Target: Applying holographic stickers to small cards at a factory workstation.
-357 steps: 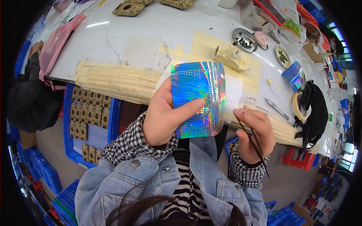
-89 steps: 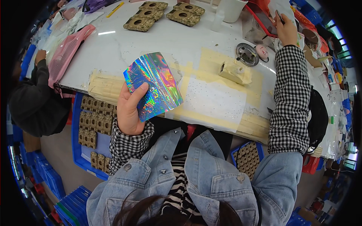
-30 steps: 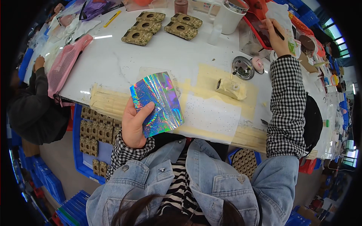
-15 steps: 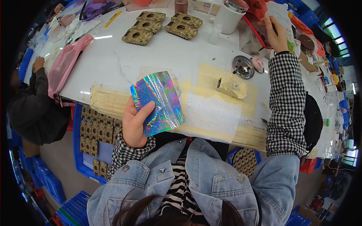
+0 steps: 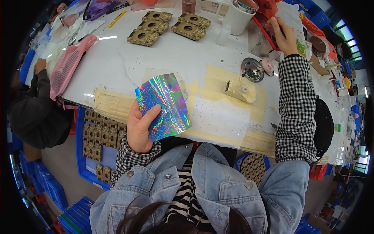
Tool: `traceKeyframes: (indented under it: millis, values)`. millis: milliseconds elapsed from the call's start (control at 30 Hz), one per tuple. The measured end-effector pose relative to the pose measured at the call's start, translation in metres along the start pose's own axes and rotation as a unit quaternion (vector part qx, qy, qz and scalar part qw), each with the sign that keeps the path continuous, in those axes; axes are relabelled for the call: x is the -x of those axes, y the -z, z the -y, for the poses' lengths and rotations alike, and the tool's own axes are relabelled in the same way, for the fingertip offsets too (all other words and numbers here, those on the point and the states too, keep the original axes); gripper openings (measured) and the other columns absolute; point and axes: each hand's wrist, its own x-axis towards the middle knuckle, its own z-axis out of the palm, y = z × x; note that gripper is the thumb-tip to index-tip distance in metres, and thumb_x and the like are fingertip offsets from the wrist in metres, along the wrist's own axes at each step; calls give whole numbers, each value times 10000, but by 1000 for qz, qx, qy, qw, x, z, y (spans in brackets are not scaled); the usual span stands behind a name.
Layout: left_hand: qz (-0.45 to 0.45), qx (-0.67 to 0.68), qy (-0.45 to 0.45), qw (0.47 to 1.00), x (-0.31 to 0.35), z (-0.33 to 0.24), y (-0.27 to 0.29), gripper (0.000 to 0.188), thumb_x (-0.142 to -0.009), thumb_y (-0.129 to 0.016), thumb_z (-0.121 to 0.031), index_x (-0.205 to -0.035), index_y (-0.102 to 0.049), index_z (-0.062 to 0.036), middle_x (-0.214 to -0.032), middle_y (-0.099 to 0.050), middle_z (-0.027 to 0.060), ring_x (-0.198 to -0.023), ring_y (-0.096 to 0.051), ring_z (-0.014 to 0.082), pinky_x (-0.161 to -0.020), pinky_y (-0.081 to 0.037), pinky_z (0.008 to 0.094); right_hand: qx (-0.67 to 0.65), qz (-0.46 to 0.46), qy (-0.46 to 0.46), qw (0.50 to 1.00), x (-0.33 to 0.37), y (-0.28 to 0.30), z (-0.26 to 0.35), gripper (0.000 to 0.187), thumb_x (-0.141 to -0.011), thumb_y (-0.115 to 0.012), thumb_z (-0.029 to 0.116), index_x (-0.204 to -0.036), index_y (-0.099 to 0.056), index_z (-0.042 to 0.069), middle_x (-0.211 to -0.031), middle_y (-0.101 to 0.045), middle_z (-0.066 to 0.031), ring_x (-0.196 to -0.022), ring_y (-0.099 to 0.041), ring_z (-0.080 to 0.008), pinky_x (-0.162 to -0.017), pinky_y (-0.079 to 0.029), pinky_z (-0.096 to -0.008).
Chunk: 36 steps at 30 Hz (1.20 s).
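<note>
My left hand grips a shiny holographic zip pouch, thumb across its front, above the table's near edge. At the far right, my right hand reaches to the red basket. Its fingers are closed round a thin dark stick-like tool, mostly hidden by the hand. Between the hands lies a white sheet strewn with tiny specks. A block wrapped in yellowish tape rests just beyond the sheet. Several camouflage-patterned plastic hull parts with round holes sit at the back.
A white mug stands beside the basket, with a small clear bottle near it. A round metal lid lies nearer. Left are a pink mesh bag and another person's sleeve. Below, a blue tray holds more hull parts.
My right hand has shifted very slightly at the basket, and the dark tool in it shows a little more. My left hand and the pouch are practically still.
</note>
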Motion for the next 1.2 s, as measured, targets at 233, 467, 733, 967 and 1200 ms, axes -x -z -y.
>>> traceKeyframes:
  millis: [233,467,733,967,1200]
  values:
    - [-2,12,1,1000,-1,-1,0,340,-887,-567,1,-1216,-482,-6,-1092,-626,96,-951,-630,164,-832,-528,316,153,27,-15,988,7,12,0,463,-859,-629,467,-1017,-571,35,-946,-637,-92,-813,-556,-134,-758,-440,-256]
    - [-1,11,2,1000,-2,-1,-1,348,-887,-564,-2,-1225,-479,-3,-1093,-624,97,-945,-631,162,-824,-529,311,240,67,-41,968,16,21,-24,774,-671,-716,639,-1082,-531,10,-947,-615,-135,-838,-615,-230,-743,-490,-314]
    - [-11,17,6,1000,-1,-3,-2,338,-884,-563,9,-1212,-483,-11,-1084,-628,97,-935,-637,167,-815,-540,318,264,84,-65,959,16,22,-12,790,-664,-718,644,-1085,-530,2,-993,-620,-169,-891,-623,-262,-786,-488,-334]
    - [-7,-11,4,1000,-3,-1,0,371,-896,-554,-35,-1256,-472,1,-1113,-620,96,-959,-626,159,-846,-512,303,168,40,10,985,6,27,-18,378,-870,-615,373,-1029,-523,43,-960,-641,-128,-910,-632,-233,-812,-483,-313]
    - [-20,-1,-3,1000,-4,-1,-2,332,-887,-564,0,-1209,-485,-17,-1081,-629,88,-946,-630,152,-824,-533,311,-98,102,51,989,-34,10,-51,250,-862,-392,-81,-1073,-479,19,-1044,-588,-88,-1133,-550,-166,-1001,-367,-264]
